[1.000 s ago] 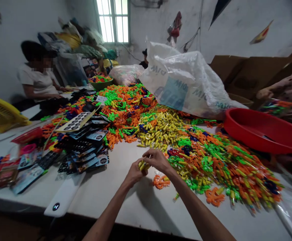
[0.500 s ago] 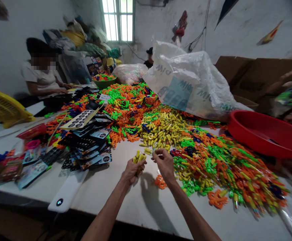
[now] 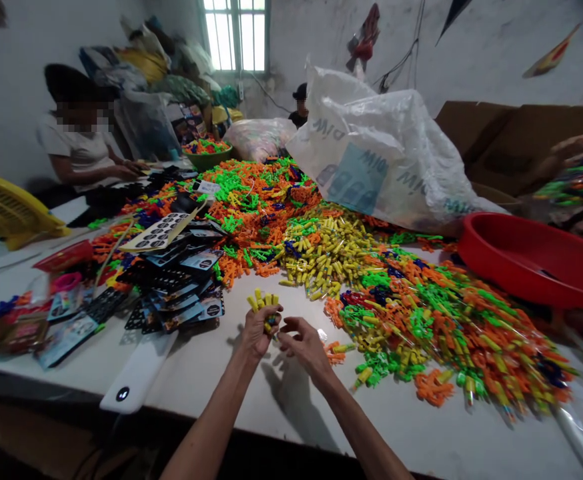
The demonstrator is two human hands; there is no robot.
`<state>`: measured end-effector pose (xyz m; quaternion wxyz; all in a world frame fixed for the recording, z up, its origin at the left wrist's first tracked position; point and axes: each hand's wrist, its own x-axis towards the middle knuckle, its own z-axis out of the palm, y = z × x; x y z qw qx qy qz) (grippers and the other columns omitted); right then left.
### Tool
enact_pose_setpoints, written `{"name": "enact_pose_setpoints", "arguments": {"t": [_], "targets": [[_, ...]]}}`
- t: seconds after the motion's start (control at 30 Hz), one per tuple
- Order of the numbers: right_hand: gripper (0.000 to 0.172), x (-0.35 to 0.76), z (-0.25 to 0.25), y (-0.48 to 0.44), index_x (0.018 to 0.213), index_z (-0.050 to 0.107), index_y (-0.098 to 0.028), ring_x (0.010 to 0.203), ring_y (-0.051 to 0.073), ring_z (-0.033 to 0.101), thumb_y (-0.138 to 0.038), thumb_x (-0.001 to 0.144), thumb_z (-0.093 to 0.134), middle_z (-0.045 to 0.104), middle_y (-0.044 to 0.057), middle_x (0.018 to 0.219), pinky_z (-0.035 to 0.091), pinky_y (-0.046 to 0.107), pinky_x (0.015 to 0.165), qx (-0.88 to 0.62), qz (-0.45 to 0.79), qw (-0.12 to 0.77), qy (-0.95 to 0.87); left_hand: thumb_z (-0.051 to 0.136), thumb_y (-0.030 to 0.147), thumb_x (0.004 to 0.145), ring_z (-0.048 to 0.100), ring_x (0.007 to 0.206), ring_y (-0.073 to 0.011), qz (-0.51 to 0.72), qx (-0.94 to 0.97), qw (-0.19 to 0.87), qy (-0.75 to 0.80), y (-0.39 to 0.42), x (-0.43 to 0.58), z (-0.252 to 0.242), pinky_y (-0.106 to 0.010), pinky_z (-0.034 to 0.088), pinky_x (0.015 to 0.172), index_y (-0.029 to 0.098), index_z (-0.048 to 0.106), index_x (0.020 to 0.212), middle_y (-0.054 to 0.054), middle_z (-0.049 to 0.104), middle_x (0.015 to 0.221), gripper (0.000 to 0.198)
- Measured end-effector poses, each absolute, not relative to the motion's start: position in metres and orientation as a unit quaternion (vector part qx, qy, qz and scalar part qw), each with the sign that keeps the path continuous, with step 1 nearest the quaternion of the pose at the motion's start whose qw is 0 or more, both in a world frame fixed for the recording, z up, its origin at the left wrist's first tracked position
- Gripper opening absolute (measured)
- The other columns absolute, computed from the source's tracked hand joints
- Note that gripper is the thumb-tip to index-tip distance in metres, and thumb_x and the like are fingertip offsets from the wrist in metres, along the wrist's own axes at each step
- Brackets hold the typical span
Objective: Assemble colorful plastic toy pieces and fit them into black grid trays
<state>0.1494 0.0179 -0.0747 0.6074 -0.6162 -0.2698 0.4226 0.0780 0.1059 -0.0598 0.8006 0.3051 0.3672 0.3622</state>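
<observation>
In the head view, the left hand (image 3: pixel 256 331) is gripping a bunch of yellow pieces (image 3: pixel 259 299), their ends fanning up past the thumb. The right hand (image 3: pixel 299 343) is hovering just beside it with bent fingers (whether they are pinching a piece, I cannot tell).

The likeliest trouble is a piece slipping free: the bunch is fanning unevenly, so a slack thumb or one piece too many could be letting some drop. The right forearm could also be nudging the orange bits (image 3: pixel 339 353), since they are lying close to it.

Under the grip, a white table (image 3: pixel 196 370) is catching the hands' shadows. Beyond the grip, slightly right, a yellow heap (image 3: pixel 321 257) is covering the surface; farther right, a mixed heap (image 3: pixel 436 313), partly in clear plastic, is spreading below a red basin (image 3: pixel 526 253). Left of the grip, a stack of black cards (image 3: pixel 176 293) is bearing a sticker sheet (image 3: pixel 159 232).

Well beyond the grip, a white sack (image 3: pixel 386 160) is rising over the heaps. A person in a white top (image 3: pixel 79 147) is sitting far to its left, and a barred window (image 3: pixel 235 40) is lighting the room.
</observation>
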Motion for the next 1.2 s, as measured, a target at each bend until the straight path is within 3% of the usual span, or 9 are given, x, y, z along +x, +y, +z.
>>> {"name": "enact_pose_setpoints", "arguments": {"t": [0.23, 0.4, 0.5, 0.6, 0.8, 0.93, 1.07, 1.2], "targets": [[0.025, 0.149, -0.073, 0.011, 0.065, 0.060, -0.015, 0.042, 0.011, 0.052, -0.037, 0.061, 0.070, 0.060, 0.000, 0.052, 0.043, 0.023, 0.045, -0.590, 0.432, 0.640, -0.235, 0.070, 0.012, 0.049, 0.051, 0.048, -0.0063, 0.412, 0.267, 0.777, 0.394, 0.113, 0.074, -0.065, -0.018, 0.041, 0.044, 0.012, 0.058, 0.064, 0.002, 0.058, 0.057, 0.019], [0.025, 0.159, -0.069, 0.020, 0.081, 0.059, -0.017, 0.054, 0.015, 0.060, -0.040, 0.071, 0.062, 0.063, 0.002, 0.067, 0.049, 0.028, 0.053, -0.618, 0.335, 0.660, -0.267, 0.069, 0.011, 0.051, 0.060, 0.060, -0.0130, 0.407, 0.244, 0.779, 0.410, 0.102, 0.071, -0.074, -0.025, 0.050, 0.058, 0.015, 0.060, 0.066, -0.001, 0.065, 0.065, 0.018], [0.015, 0.151, -0.076, 0.026, 0.082, 0.061, -0.018, 0.065, 0.017, 0.061, -0.029, 0.079, 0.051, 0.062, 0.005, 0.078, 0.048, 0.028, 0.062, -0.687, 0.218, 0.559, -0.411, 0.069, 0.015, 0.054, 0.063, 0.071, -0.0172, 0.387, 0.234, 0.794, 0.405, 0.090, 0.072, -0.079, -0.026, 0.050, 0.060, 0.017, 0.061, 0.067, -0.002, 0.068, 0.072, 0.016], [0.020, 0.149, -0.083, 0.028, 0.087, 0.064, -0.018, 0.070, 0.017, 0.059, -0.018, 0.079, 0.045, 0.060, 0.006, 0.084, 0.045, 0.028, 0.064, -0.731, 0.137, 0.458, -0.487, 0.072, 0.017, 0.052, 0.063, 0.073, -0.0186, 0.354, 0.255, 0.807, 0.398, 0.089, 0.065, -0.082, -0.025, 0.049, 0.057, 0.018, 0.062, 0.070, -0.003, 0.068, 0.075, 0.021], [0.013, 0.188, -0.069, 0.081, 0.081, 0.068, -0.018, 0.068, 0.018, 0.060, -0.020, 0.075, 0.056, 0.062, 0.003, 0.071, 0.043, 0.027, 0.061, -0.722, 0.204, 0.325, -0.576, 0.075, 0.014, 0.046, 0.055, 0.051, -0.0102, 0.353, 0.287, 0.765, 0.455, 0.111, 0.037, -0.081, -0.019, 0.040, 0.043, 0.016, 0.065, 0.071, -0.001, 0.066, 0.065, 0.026], [0.026, 0.208, -0.054, 0.155, 0.100, 0.064, -0.018, 0.090, 0.022, 0.060, -0.012, 0.078, 0.052, 0.063, 0.009, 0.101, 0.042, 0.028, 0.069, -0.785, 0.085, 0.175, -0.589, 0.077, 0.020, 0.047, 0.054, 0.049, -0.0101, 0.345, 0.344, 0.738, 0.467, 0.117, 0.031, -0.073, -0.020, 0.040, 0.044, 0.010, 0.066, 0.068, -0.006, 0.066, 0.062, 0.026], [0.025, 0.204, -0.059, 0.199, 0.100, 0.063, -0.017, 0.093, 0.023, 0.060, -0.008, 0.079, 0.053, 0.060, 0.012, 0.105, 0.041, 0.029, 0.073, -0.782, 0.098, 0.118, -0.605, 0.077, 0.022, 0.046, 0.054, 0.049, -0.0103, 0.375, 0.369, 0.714, 0.462, 0.116, 0.032, -0.069, -0.019, 0.038, 0.042, 0.009, 0.066, 0.065, -0.007, 0.066, 0.062, 0.026], [0.017, 0.197, -0.067, 0.189, 0.092, 0.064, -0.014, 0.096, 0.025, 0.059, -0.020, 0.084, 0.051, 0.059, 0.015, 0.106, 0.041, 0.031, 0.077, -0.780, 0.102, 0.087, -0.611, 0.077, 0.023, 0.047, 0.052, 0.046, -0.0094, 0.371, 0.386, 0.708, 0.460, 0.114, 0.030, -0.070, -0.018, 0.036, 0.040, 0.010, 0.065, 0.062, -0.002, 0.059, 0.051, 0.023]]}}
